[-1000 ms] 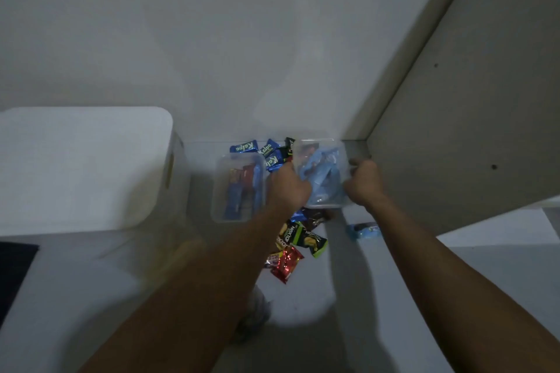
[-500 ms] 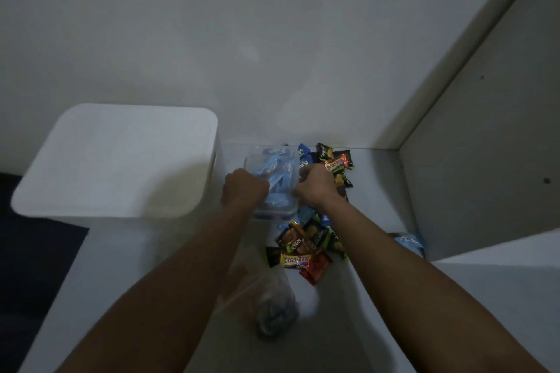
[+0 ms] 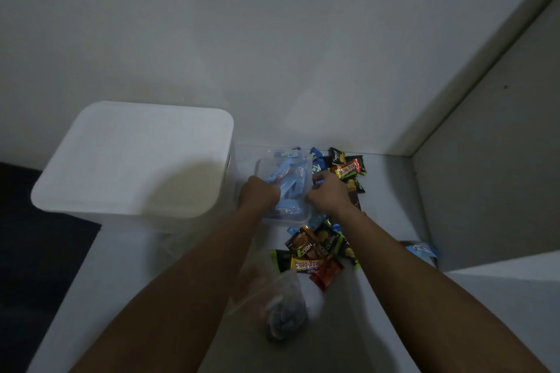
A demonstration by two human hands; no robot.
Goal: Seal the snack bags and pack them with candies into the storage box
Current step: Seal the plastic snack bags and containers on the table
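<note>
Left hand: curled onto the left edge of the clear container; its fingers look closed on the rim, gripping it.
Right hand: closed on the container's right edge, fingers wrapped at the rim.
Clear container: held between both hands just beside the white storage box; light-blue candy packets fill it.
Storage box: its lid is on, so nothing can go in yet.
Loose snacks: scattered on the table, near and far of the hands.
Plastic bag: lies near the left forearm; whether it is sealed I cannot tell.
Stray blue packet: well apart, by the right panel.
Risk: tipping the open container may spill packets; the forearms may sweep snacks or the bag off the table; the stray packet may be missed.
</note>
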